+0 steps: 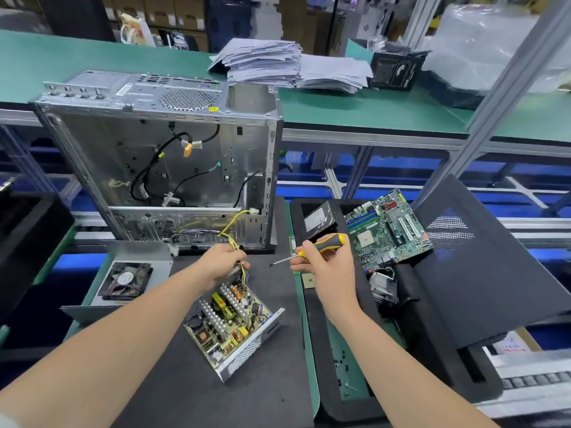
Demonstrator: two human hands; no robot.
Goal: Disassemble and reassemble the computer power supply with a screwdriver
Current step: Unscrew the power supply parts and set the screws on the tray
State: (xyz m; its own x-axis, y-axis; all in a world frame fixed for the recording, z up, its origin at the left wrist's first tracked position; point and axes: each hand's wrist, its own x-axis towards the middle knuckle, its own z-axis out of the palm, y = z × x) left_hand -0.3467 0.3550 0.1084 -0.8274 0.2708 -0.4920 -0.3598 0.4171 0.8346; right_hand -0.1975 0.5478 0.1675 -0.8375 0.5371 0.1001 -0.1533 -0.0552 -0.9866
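left grip [221,262]: bare | right grip [327,267]: bare | forearms [117,329]: bare | sleeve [6,423]: pale hem, left elbow

No legible txt: labels on fan [125,281], HDD [318,219], case [92,143] too blurry.

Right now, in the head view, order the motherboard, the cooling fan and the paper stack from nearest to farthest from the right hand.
1. Motherboard, just right of the right hand holding the screwdriver.
2. Cooling fan, in the metal cover to the far left.
3. Paper stack, on the green bench behind the computer case.
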